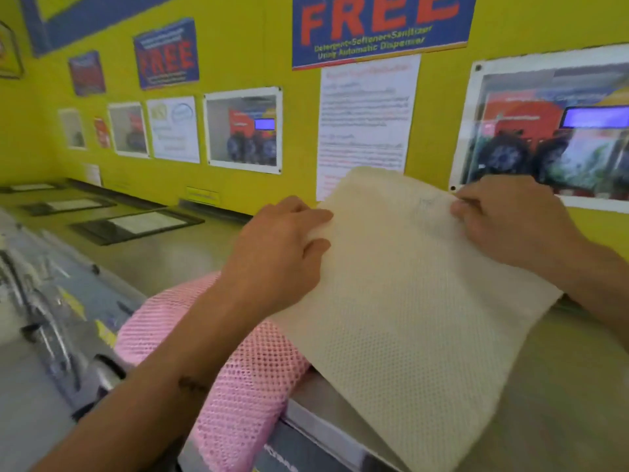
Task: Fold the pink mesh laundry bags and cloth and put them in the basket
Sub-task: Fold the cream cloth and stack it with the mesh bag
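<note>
Steel tabletop point(177, 253) along the yellow wall. Pink mesh bag point(245, 369) heaped at the near edge, spilling over the front. Cream cloth point(401, 318) partly over the bag, its lower end on the tabletop. Framed notices point(136, 223) flat, far left.

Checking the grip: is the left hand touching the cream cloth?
Touching: the head view shows the left hand with fingers pressed on the cream cloth's left edge.
</note>
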Available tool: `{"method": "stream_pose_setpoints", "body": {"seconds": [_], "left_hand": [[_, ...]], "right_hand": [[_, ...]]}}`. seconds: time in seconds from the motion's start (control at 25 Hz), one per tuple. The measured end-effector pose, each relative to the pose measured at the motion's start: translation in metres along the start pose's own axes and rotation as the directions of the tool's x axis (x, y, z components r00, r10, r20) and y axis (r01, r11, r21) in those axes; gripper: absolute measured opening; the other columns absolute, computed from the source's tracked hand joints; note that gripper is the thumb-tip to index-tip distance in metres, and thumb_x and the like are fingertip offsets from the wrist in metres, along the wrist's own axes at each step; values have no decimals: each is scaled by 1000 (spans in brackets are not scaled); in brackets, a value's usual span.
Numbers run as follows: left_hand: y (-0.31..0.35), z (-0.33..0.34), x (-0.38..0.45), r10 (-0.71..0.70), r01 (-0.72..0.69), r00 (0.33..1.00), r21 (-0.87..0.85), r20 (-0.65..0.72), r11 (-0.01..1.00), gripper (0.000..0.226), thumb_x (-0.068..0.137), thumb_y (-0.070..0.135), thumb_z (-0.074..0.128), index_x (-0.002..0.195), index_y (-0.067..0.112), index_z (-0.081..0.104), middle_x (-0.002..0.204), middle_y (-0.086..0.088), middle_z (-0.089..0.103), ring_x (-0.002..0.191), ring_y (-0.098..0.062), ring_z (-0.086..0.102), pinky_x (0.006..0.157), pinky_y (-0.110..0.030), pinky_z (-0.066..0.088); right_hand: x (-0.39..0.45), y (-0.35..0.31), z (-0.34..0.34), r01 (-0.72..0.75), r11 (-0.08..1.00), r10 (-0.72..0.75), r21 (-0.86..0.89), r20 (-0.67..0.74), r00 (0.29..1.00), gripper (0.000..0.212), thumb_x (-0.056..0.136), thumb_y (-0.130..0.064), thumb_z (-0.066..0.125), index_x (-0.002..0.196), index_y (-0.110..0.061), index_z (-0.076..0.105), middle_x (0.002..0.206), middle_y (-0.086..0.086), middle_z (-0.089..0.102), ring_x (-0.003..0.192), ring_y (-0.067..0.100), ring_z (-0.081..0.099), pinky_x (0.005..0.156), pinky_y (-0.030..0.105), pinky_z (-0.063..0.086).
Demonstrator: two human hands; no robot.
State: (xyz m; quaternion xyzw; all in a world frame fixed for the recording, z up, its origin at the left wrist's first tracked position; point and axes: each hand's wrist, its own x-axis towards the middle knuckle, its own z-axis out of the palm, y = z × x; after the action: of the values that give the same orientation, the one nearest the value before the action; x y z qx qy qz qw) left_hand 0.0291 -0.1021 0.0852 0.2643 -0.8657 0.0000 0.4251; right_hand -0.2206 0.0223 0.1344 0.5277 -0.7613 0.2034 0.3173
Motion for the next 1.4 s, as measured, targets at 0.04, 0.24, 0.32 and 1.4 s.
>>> {"method": "stream_pose_setpoints", "body": {"seconds": [0.04, 0.24, 0.32, 1.4], "left_hand": [[-21, -10, 0, -43, 44, 999, 35, -5, 998, 37, 85, 24, 64, 122, 23, 67, 112, -5, 64, 99, -31, 59, 90, -38, 47], [-138, -13, -32, -305, 238, 924, 281, 229, 930, 39, 90, 28, 57, 129, 28, 60, 131, -3, 59, 117, -28, 52, 102, -42, 41], [-174, -3, -57, -405, 293, 857, 346, 319, 891, 41, 91, 39, 43, 128, 32, 59, 131, -2, 60, 115, -27, 54, 101, -46, 42], [-185, 13, -166, -126, -45, 920, 419, 371, 907, 134, 61, 65, 73, 152, 27, -18, 163, -12, -7, 150, -30, -10, 115, -67, 4]], "right_hand": [[14, -24, 13, 14, 1000, -14, 27, -3, 1000, 25, 94, -29, 49, 79, -18, 66, 89, 8, 65, 89, 37, 61, 67, 39, 44], [33, -128, 104, 45, 997, -73, 69, 487, 871, 41, 88, -43, 49, 120, -21, 60, 127, 8, 60, 113, 32, 56, 86, 38, 48], [18, -155, 125, 108, 987, -159, 117, 673, 722, 64, 88, -54, 48, 146, -29, 36, 150, 6, 43, 132, 31, 44, 105, 45, 40], [-138, -282, 96, 431, 891, -287, -139, 564, 775, 100, 88, -48, 55, 150, 3, -5, 149, 34, 18, 135, 53, 25, 102, 65, 30]]}}
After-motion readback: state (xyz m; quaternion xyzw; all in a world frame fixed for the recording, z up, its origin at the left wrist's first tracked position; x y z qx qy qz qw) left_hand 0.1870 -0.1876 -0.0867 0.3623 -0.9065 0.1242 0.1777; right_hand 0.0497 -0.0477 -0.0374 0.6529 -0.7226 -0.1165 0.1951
